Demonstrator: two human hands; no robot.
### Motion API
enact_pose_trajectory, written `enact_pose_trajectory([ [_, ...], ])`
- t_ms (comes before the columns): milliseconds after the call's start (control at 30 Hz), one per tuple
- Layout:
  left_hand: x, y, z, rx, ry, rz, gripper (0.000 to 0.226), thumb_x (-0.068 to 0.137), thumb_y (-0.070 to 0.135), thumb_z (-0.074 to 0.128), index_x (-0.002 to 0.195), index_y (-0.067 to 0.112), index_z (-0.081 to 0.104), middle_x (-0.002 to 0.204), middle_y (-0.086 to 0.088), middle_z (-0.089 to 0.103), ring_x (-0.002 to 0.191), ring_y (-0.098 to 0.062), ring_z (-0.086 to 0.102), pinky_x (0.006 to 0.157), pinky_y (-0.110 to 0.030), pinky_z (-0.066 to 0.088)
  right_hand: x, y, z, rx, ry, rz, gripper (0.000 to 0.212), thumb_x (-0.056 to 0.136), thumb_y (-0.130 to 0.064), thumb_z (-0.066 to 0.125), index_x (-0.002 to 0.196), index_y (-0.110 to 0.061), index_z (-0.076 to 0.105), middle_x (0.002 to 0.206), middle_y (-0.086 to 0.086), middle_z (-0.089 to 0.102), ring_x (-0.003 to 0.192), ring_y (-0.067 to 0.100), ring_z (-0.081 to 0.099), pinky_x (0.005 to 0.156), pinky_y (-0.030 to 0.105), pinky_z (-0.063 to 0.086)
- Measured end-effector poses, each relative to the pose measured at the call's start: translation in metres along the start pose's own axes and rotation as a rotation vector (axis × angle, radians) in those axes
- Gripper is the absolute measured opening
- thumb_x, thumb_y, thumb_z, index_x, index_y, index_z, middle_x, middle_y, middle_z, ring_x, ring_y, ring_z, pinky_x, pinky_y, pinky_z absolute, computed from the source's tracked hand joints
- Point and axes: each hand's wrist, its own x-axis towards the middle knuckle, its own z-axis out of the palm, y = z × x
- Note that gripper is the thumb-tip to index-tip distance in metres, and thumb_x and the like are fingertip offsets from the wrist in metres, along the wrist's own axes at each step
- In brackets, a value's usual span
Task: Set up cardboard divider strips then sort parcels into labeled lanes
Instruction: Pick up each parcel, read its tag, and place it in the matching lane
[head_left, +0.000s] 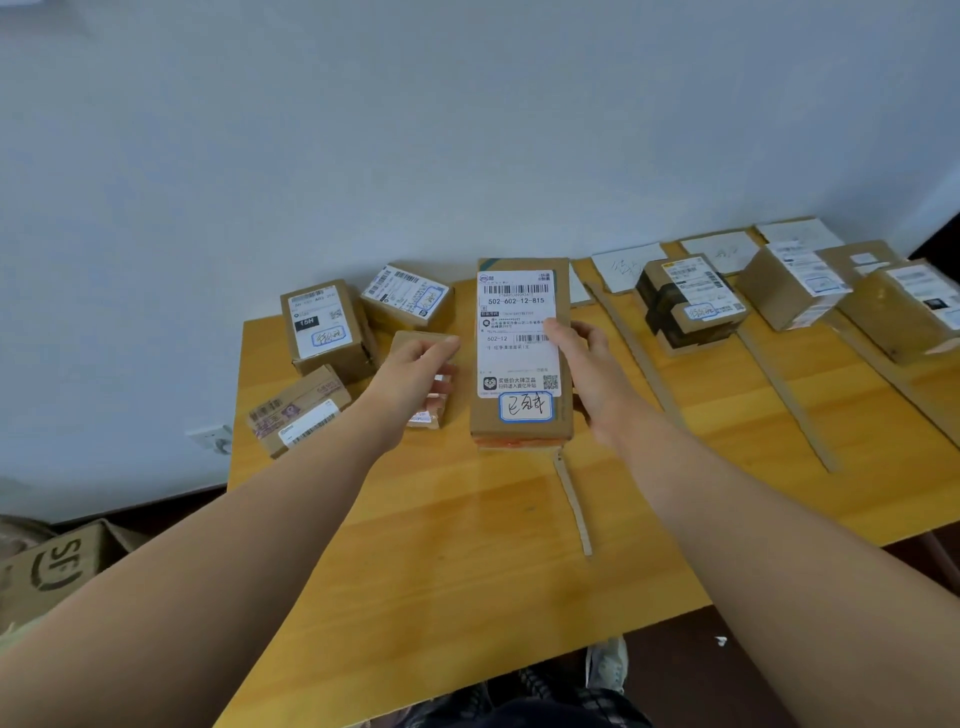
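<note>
While held by the right hand (587, 364), the parcel (521, 353) sits between both hands.

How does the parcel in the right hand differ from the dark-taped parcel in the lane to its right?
The held parcel is long, flat and plain brown; the dark-taped parcel is squatter, banded with dark tape. The right hand grips the held parcel; the dark-taped parcel sits alone between divider strips. Both carry white shipping labels and a blue-outlined handwritten tag.
</note>
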Motion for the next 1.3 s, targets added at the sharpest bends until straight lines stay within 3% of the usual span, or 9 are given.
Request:
enact_pose_trajectory([
  [167,-0.002,0.026,0.037,0.000,-0.052,0.045,0.038,0.091,0.046,0.056,0.116,0.017,0.059,0.113,-0.005,0.066,0.094,-0.018,0.062,0.089,-0.037,0.052,-0.008,-0.016,-0.039,0.022,0.055,-0.041,0.042,0.090,-0.045,0.057,0.125,-0.027,0.041,0.096,-0.002,0.073,0.087,0.015,0.070,0.074,0.036,0.056],
  [300,-0.008,0.044,0.084,0.046,-0.193,0.056,0.049,0.083,0.059,0.059,0.119,0.026,0.058,0.118,0.001,0.065,0.109,-0.019,0.062,0.092,-0.038,0.050,-0.013,-0.025,-0.083,0.065,0.093,-0.062,0.041,0.090,-0.044,0.059,0.123,-0.026,0.042,0.099,-0.002,0.072,0.088,0.016,0.069,0.069,0.033,0.053],
  [400,-0.015,0.058,0.132,0.030,-0.283,0.058,0.043,0.087,0.053,0.059,0.120,0.026,0.058,0.111,0.004,0.068,0.098,-0.017,0.065,0.087,-0.034,0.048,-0.020,-0.031,-0.126,0.090,0.115,-0.067,0.039,0.089,-0.044,0.060,0.119,-0.025,0.044,0.101,-0.001,0.071,0.089,0.016,0.069,0.070,0.032,0.053],
  [600,-0.028,0.083,0.261,-0.043,-0.329,0.045,0.033,0.090,0.043,0.058,0.116,0.022,0.056,0.098,0.005,0.067,0.074,-0.010,0.063,0.051,-0.017,0.045,-0.035,-0.038,-0.253,0.029,0.151,-0.066,0.046,0.088,-0.050,0.058,0.124,-0.024,0.047,0.106,-0.002,0.071,0.091,0.014,0.069,0.069,0.028,0.052],
  [733,-0.030,0.093,0.352,-0.094,-0.327,0.019,0.035,0.090,0.044,0.057,0.116,0.021,0.056,0.091,0.005,0.067,0.070,-0.011,0.062,0.056,-0.022,0.042,-0.040,-0.045,-0.348,-0.070,0.115,-0.037,0.047,0.089,-0.053,0.056,0.126,-0.027,0.048,0.099,-0.006,0.072,0.088,0.012,0.067,0.071,0.029,0.049],
  [867,-0.029,0.100,0.419,-0.089,-0.327,-0.036,0.037,0.089,0.047,0.056,0.117,0.022,0.055,0.097,0.002,0.066,0.070,-0.012,0.060,0.053,-0.022,0.042,-0.036,-0.046,-0.419,-0.097,0.085,0.021,0.036,0.088,-0.047,0.061,0.119,-0.032,0.050,0.096,-0.006,0.072,0.088,0.016,0.068,0.087,0.041,0.052],
  [1000,-0.025,0.103,0.458,-0.065,-0.341,-0.070,0.031,0.092,0.043,0.054,0.115,0.022,0.054,0.091,0.003,0.064,0.071,-0.011,0.059,0.042,-0.015,0.044,-0.022,-0.041,-0.457,-0.063,0.081,0.084,0.032,0.089,-0.044,0.061,0.116,-0.031,0.052,0.089,-0.005,0.072,0.083,0.015,0.066,0.078,0.035,0.051],
  [1167,0.001,0.111,0.487,-0.006,-0.379,-0.080,0.019,0.091,0.041,0.058,0.107,0.031,0.054,0.103,0.002,0.068,0.084,-0.014,0.062,0.063,-0.024,0.045,0.010,-0.038,-0.485,0.022,0.150,0.131,0.045,0.085,-0.047,0.065,0.122,-0.025,0.053,0.092,-0.001,0.072,0.087,0.018,0.067,0.080,0.036,0.054],
  [1300,0.021,0.117,0.511,0.018,-0.402,-0.093,0.024,0.090,0.042,0.060,0.111,0.032,0.054,0.102,0.003,0.068,0.081,-0.014,0.062,0.058,-0.022,0.044,0.031,-0.040,-0.509,0.012,0.131,0.157,0.051,0.082,-0.047,0.069,0.126,-0.030,0.050,0.097,0.001,0.074,0.089,0.020,0.069,0.076,0.038,0.056],
])
